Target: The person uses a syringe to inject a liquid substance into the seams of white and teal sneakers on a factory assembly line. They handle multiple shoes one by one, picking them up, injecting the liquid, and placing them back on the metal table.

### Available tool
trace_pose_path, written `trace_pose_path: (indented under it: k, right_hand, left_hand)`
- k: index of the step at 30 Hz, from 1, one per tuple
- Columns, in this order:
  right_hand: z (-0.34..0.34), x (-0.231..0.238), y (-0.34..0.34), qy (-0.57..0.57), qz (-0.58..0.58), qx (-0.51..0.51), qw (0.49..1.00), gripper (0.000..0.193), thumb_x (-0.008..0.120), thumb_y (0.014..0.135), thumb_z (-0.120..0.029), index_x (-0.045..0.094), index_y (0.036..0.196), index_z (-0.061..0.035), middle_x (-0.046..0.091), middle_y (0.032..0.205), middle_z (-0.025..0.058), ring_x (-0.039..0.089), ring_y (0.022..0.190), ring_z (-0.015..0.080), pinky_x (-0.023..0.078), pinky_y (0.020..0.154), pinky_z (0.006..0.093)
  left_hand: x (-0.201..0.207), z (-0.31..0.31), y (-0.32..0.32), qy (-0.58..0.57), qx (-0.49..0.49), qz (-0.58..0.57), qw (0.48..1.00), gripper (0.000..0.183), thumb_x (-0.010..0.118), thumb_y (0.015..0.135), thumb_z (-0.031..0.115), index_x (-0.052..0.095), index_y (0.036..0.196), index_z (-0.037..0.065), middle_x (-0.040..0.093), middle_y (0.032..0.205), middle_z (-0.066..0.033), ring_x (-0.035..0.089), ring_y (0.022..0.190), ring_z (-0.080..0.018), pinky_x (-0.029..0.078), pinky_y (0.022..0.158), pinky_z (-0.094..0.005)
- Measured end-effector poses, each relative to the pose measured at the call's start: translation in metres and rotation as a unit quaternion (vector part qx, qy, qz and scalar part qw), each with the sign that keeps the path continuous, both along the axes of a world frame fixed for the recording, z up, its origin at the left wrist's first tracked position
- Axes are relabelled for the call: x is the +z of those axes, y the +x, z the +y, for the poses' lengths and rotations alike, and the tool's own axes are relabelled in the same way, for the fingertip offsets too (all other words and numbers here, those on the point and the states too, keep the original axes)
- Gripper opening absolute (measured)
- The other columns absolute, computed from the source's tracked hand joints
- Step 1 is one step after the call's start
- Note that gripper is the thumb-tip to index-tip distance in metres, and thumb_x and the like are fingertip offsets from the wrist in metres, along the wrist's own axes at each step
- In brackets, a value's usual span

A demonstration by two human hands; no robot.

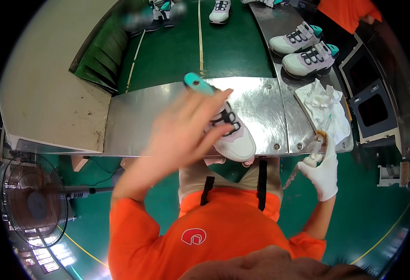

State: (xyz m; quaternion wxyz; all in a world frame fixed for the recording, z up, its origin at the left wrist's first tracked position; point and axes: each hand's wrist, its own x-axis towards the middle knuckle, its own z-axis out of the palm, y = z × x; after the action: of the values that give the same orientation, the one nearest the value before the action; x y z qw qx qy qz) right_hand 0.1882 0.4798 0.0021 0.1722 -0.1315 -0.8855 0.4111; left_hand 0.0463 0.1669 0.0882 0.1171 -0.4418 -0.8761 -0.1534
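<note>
A white shoe (pixel 236 145) with pale lilac panels, black lacing and a turquoise heel lining (pixel 197 83) lies at a slant on the metal worktop, toe toward me. My left hand (pixel 181 126), bare and blurred by motion, is over its middle. The thumb and fingers are spread apart; whether they touch the upper is unclear. At the worktop's right front edge, my right hand (pixel 323 175) in a white glove is closed around a translucent slender thing (pixel 315 150) with a brownish part near its top. Its exact kind I cannot make out.
Crumpled white paper or cloth (pixel 325 105) lies on the right of the metal worktop (pixel 139 119). Beyond it stand two similar shoes (pixel 310 60). Another shoe (pixel 220 11) sits on the green belt (pixel 172 51). A fan (pixel 36 203) stands at left; an orange-sleeved person (pixel 347 14) is at far right.
</note>
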Motion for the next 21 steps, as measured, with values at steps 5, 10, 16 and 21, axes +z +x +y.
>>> trace_pose_path:
  k: [5, 10, 16, 21]
  right_hand:
    - [0.011, 0.015, -0.015, -0.247, -0.115, -0.007, 0.962, 0.091, 0.07, 0.064, 0.01, 0.032, 0.145, -0.0056, 0.054, 0.09, 0.0006, 0.051, 0.068, 0.0063, 0.046, 0.062, 0.0219]
    - [0.009, 0.035, -0.015, -0.238, -0.185, -0.017, 0.953, 0.086, 0.07, 0.064, 0.01, 0.04, 0.143, -0.004, 0.053, 0.093, 0.0016, 0.051, 0.074, 0.0067, 0.047, 0.063, 0.0208]
    - [0.007, 0.025, -0.008, -0.344, -0.125, 0.116, 0.924, 0.085, 0.076, 0.06, -0.019, 0.044, 0.135, 0.0067, 0.055, 0.095, 0.0074, 0.057, 0.081, 0.0161, 0.047, 0.06, 0.0245]
    - [-0.034, 0.041, -0.028, -0.513, -0.134, 0.271, 0.803, 0.09, 0.073, 0.071, -0.055, 0.044, 0.122, 0.0122, 0.057, 0.082, 0.0227, 0.059, 0.058, 0.0278, 0.051, 0.049, 0.0335]
  left_hand:
    - [-0.006, -0.009, -0.082, -0.122, -0.129, -0.071, 0.982, 0.077, 0.088, 0.061, 0.026, 0.053, 0.128, 0.01, 0.056, 0.133, -0.0116, 0.05, 0.126, -0.0341, 0.023, 0.115, -0.0589]
    - [-0.024, -0.067, -0.042, -0.002, -0.093, -0.022, 0.995, 0.056, 0.084, 0.064, 0.021, 0.056, 0.11, 0.004, 0.062, 0.118, -0.0146, 0.057, 0.115, -0.0385, 0.039, 0.106, -0.0554]
    - [-0.07, -0.099, 0.028, 0.068, 0.0, 0.153, 0.986, 0.023, 0.067, 0.079, 0.005, 0.059, 0.1, 0.001, 0.065, 0.111, -0.0201, 0.066, 0.103, -0.0389, 0.056, 0.085, -0.0477]
    - [-0.093, -0.101, 0.052, 0.083, 0.048, 0.199, 0.975, 0.014, 0.063, 0.081, 0.001, 0.058, 0.095, 0.002, 0.066, 0.111, -0.0193, 0.067, 0.102, -0.0376, 0.058, 0.08, -0.044]
